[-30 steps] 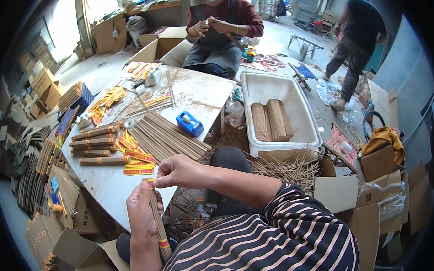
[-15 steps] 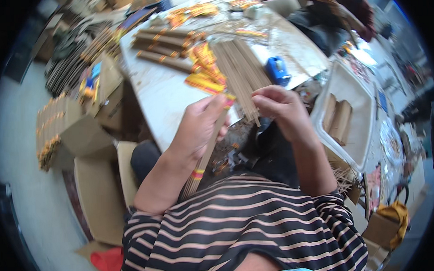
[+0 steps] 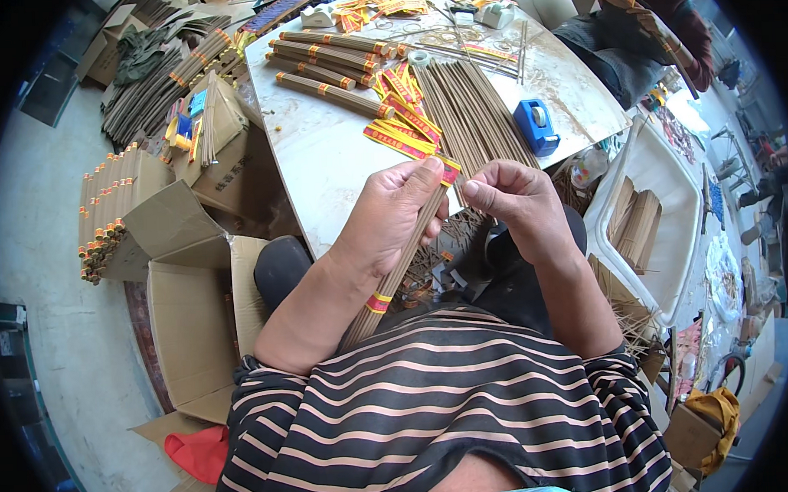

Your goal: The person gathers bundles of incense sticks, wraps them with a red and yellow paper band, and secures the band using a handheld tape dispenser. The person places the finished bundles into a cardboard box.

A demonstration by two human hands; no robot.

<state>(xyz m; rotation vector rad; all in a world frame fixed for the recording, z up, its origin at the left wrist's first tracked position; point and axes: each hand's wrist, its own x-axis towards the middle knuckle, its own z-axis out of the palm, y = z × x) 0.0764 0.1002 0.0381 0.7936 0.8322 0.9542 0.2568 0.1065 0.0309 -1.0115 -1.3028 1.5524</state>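
My left hand point(image 3: 384, 210) is closed round a bundle of incense sticks point(image 3: 401, 265). It slants from my lap up toward the table, with a red and yellow paper band near its lower end and another at its upper end by my thumb. Just right of that upper end, my right hand point(image 3: 524, 205) is pinched, thumb against fingers; whatever it may hold is too small to make out. Beyond my hands lie loose incense sticks point(image 3: 476, 109) and a pile of red and yellow paper strips point(image 3: 407, 128). Several banded bundles point(image 3: 323, 66) are stacked behind the strips.
A blue tape dispenser point(image 3: 537, 128) stands near the right edge of the white table point(image 3: 308, 149). On the right, a white tub point(image 3: 675, 223) holds brown bundles. An open cardboard box point(image 3: 188, 322) is at left, near stacked bundles point(image 3: 106, 208). Another person point(image 3: 617, 52) sits across the table.
The whole view has shifted, so the table and things appear further right and sharper. My left hand keeps hold of the bundle; my right hand stays pinched near its upper end.
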